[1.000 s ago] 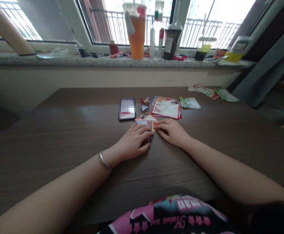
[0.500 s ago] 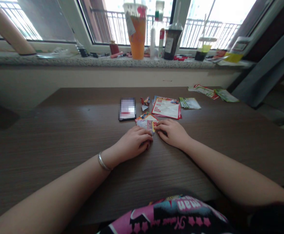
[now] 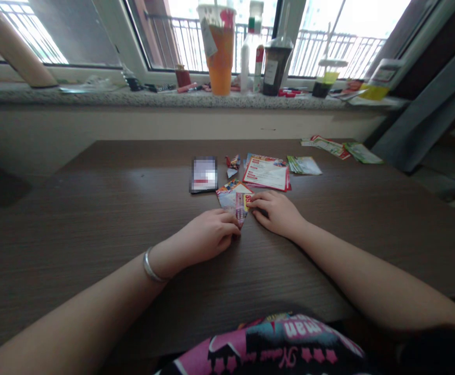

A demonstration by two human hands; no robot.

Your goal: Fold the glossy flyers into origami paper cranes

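Note:
A colourful folded paper lies on the dark wooden table in front of me. My left hand, with a silver bangle on the wrist, rests curled at the paper's near tip, fingers pinching its lower point. My right hand presses its fingertips flat on the paper's right edge. A small finished folded paper piece sits just behind.
A phone lies left of the paper. A stack of red-and-white leaflets, more leaflets and others at the far right lie behind. The windowsill holds an orange cup, bottles and a dark drink.
My left hand has slid back toward me along the paper, uncovering more of it; its fingers have curled in at the near tip. My right hand has stayed in place.

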